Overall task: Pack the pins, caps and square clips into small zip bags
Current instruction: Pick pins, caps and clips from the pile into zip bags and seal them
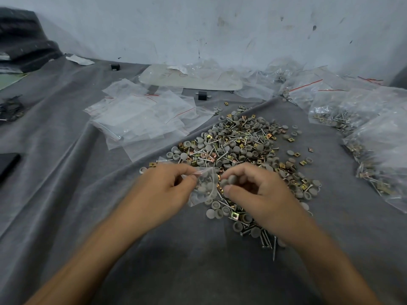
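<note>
A wide heap of grey round caps, brass-coloured square clips and steel pins [244,146] lies on the grey cloth in the middle. My left hand [163,186] pinches the mouth of a small clear zip bag [206,188] that holds several grey caps. My right hand [257,190] pinches grey caps [229,181] at the bag's opening, right beside the left hand. More pins [267,241] lie under my right wrist.
A loose stack of empty zip bags [143,115] lies to the far left of the heap. Filled bags [372,137] pile up along the right side. A white flat panel [191,79] and small black blocks [202,95] sit near the wall. A dark object [7,164] lies at the left edge.
</note>
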